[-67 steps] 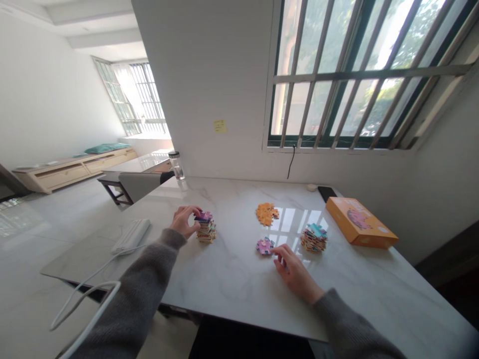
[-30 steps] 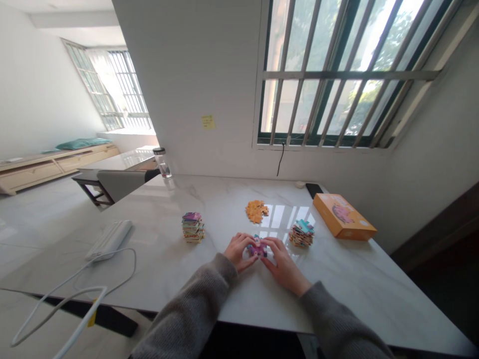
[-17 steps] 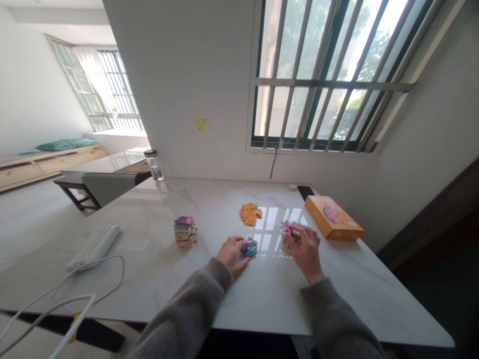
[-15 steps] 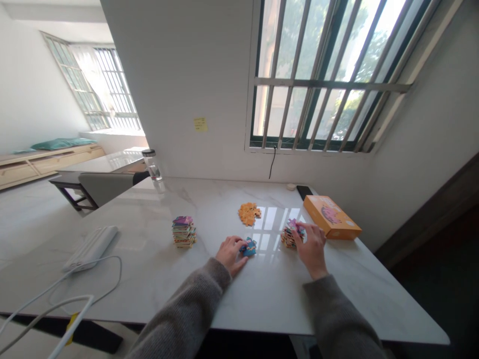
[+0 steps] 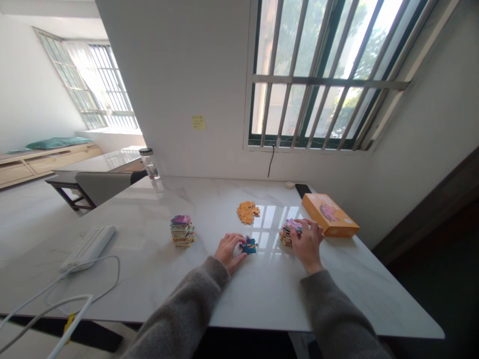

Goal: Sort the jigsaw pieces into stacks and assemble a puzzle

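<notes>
My left hand (image 5: 227,251) rests low over the table, thumb and fingers closed about the edge of a blue puzzle piece (image 5: 250,246). At the right, my right hand (image 5: 309,245) reaches over a stack of puzzle pieces (image 5: 286,236), its fingers closed on a purple puzzle piece (image 5: 293,224) at the top. Part of that stack is hidden behind the hand. Beyond my left hand lies a flat cluster of orange puzzle pieces (image 5: 247,213). Another tall stack of puzzle pieces (image 5: 182,232), purple on top, stands to the left.
An orange box (image 5: 329,215) lies at the right, with a black phone (image 5: 303,190) behind it. On the left are a white power strip (image 5: 88,248) with cables and a clear bottle (image 5: 150,164) by the wall. The white table (image 5: 149,284) ends near my forearms.
My right hand has shifted slightly at the top of the right stack. More of the blue piece's face shows beside my left hand. The camera view has turned a little.
</notes>
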Tool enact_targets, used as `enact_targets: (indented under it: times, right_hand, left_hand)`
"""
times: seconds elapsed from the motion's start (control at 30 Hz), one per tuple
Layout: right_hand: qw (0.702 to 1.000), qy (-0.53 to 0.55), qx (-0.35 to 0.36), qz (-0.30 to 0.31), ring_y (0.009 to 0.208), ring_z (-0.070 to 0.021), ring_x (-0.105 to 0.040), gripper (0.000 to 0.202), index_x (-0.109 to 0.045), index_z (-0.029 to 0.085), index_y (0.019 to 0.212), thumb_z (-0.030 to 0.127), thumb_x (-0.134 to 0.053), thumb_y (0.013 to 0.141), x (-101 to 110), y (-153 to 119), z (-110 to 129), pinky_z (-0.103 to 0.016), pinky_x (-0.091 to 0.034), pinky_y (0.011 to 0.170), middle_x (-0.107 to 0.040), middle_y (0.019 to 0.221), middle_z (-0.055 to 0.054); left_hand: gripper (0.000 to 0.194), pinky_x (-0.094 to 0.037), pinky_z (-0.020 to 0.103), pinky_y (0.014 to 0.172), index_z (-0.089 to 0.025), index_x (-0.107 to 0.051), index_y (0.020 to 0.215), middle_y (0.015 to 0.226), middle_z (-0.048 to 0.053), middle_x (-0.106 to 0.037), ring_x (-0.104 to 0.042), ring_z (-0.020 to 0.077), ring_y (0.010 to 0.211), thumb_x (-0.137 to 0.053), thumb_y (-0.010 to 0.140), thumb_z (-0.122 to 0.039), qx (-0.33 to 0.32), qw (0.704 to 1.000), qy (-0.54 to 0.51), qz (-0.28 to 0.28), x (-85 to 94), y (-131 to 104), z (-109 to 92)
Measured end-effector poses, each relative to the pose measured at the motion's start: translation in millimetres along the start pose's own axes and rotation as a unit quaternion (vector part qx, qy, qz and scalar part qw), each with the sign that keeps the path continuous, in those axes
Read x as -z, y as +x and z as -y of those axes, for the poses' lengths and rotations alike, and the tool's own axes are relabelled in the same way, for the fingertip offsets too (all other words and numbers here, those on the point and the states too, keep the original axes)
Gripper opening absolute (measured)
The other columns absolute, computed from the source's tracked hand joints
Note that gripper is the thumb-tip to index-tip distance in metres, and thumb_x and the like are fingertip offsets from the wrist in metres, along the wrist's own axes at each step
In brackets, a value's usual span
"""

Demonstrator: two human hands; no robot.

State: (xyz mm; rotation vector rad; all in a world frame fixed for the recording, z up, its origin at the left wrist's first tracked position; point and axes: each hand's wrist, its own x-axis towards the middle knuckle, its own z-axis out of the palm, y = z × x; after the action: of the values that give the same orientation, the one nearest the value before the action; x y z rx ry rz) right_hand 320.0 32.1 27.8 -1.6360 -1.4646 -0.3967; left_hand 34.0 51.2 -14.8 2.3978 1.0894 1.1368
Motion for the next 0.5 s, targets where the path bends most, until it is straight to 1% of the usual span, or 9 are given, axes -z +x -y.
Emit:
enact_targets:
  times: [0.03, 0.07, 0.13, 0.17, 0.23, 0.27, 0.37, 0.43, 0.5]
  right_hand:
    - [0.999, 0.035, 0.016, 0.0, 0.108, -0.0316, -0.048, 0.023, -0.064, 0.019, 0.107, 0.033, -0.05, 0.094, 1, -4, 8, -0.051, -0.036, 0.094, -0.055, 0.112, -0.013]
    - [0.995, 0.088, 0.041, 0.019, 0.107, -0.0301, -0.049, 0.022, -0.063, 0.02, 0.107, 0.03, -0.048, 0.095, 1, -9, 18, -0.05, -0.037, 0.096, -0.057, 0.108, -0.012]
    - [0.966, 0.217, 0.083, 0.117, 0.097, -0.025, -0.055, 0.022, -0.059, 0.021, 0.112, 0.027, -0.046, 0.096, -2, -23, 39, -0.043, -0.044, 0.09, -0.059, 0.098, -0.008]
    - [0.942, 0.278, 0.075, 0.17, 0.093, -0.0227, -0.057, 0.024, -0.057, 0.022, 0.117, 0.028, -0.046, 0.096, -4, -30, 50, -0.039, -0.048, 0.085, -0.059, 0.098, -0.007]
    - [0.896, 0.377, 0.007, 0.235, 0.086, -0.0197, -0.059, 0.029, -0.052, 0.023, 0.124, 0.032, -0.048, 0.096, -10, -43, 66, -0.034, -0.051, 0.075, -0.059, 0.1, -0.007]
    - [0.869, 0.42, -0.024, 0.26, 0.079, -0.0179, -0.059, 0.03, -0.051, 0.023, 0.124, 0.035, -0.049, 0.096, -12, -47, 72, -0.032, -0.051, 0.069, -0.059, 0.096, -0.005]
    - [0.79, 0.515, -0.097, 0.317, 0.064, -0.0137, -0.054, 0.028, -0.053, 0.024, 0.114, 0.041, -0.054, 0.093, -18, -52, 78, -0.028, -0.047, 0.057, -0.058, 0.084, -0.001]
    - [0.762, 0.543, -0.121, 0.33, 0.061, -0.0124, -0.052, 0.027, -0.055, 0.023, 0.107, 0.044, -0.058, 0.09, -19, -51, 78, -0.026, -0.044, 0.055, -0.056, 0.082, 0.001]
    - [0.75, 0.556, -0.132, 0.333, 0.063, -0.0123, -0.052, 0.03, -0.055, 0.023, 0.104, 0.047, -0.062, 0.088, -17, -50, 78, -0.025, -0.043, 0.055, -0.057, 0.082, 0.0]
  left_hand:
    - [0.028, -0.046, 0.045, 0.095, -0.023, -0.06, 0.101, 0.112, 0.007, -0.067, -0.058, 0.026, 0.106, -0.073, 0.076, -0.021, -0.01, 1.0, -0.008, -0.009, 1.5, 1, -2]
    - [0.025, -0.046, 0.044, 0.096, -0.023, -0.061, 0.1, 0.113, 0.007, -0.067, -0.058, 0.0257, 0.106, -0.072, 0.078, -0.023, -0.02, 1.0, -0.015, -0.018, 3.4, 1, -5]
    - [0.02, -0.046, 0.044, 0.096, -0.023, -0.061, 0.098, 0.113, 0.008, -0.067, -0.059, 0.0253, 0.106, -0.071, 0.081, -0.024, -0.035, 0.998, -0.027, -0.033, 7.7, 2, -11]
    - [0.018, -0.046, 0.044, 0.095, -0.023, -0.06, 0.097, 0.113, 0.008, -0.067, -0.059, 0.0253, 0.106, -0.07, 0.082, -0.025, -0.04, 0.998, -0.032, -0.039, 10.0, 3, -15]
    - [0.015, -0.046, 0.044, 0.095, -0.023, -0.06, 0.094, 0.114, 0.009, -0.067, -0.06, 0.0252, 0.107, -0.069, 0.082, -0.025, -0.048, 0.997, -0.041, -0.047, 14.0, 3, -21]
    - [0.015, -0.046, 0.043, 0.094, -0.023, -0.059, 0.094, 0.114, 0.009, -0.067, -0.06, 0.025, 0.107, -0.069, 0.082, -0.024, -0.051, 0.996, -0.045, -0.049, 15.4, 3, -23]
    - [0.018, -0.047, 0.043, 0.094, -0.023, -0.059, 0.094, 0.113, 0.008, -0.066, -0.06, 0.0249, 0.106, -0.07, 0.079, -0.02, -0.064, 0.996, -0.047, -0.041, 17.0, 2, -28]
    - [0.025, -0.047, 0.043, 0.094, -0.023, -0.059, 0.096, 0.113, 0.008, -0.065, -0.059, 0.025, 0.105, -0.07, 0.075, -0.017, -0.072, 0.996, -0.044, -0.033, 16.3, 0, -29]
    - [0.031, -0.047, 0.043, 0.094, -0.023, -0.059, 0.099, 0.113, 0.008, -0.062, -0.058, 0.025, 0.105, -0.069, 0.071, -0.013, -0.076, 0.996, -0.042, -0.033, 15.2, -1, -30]
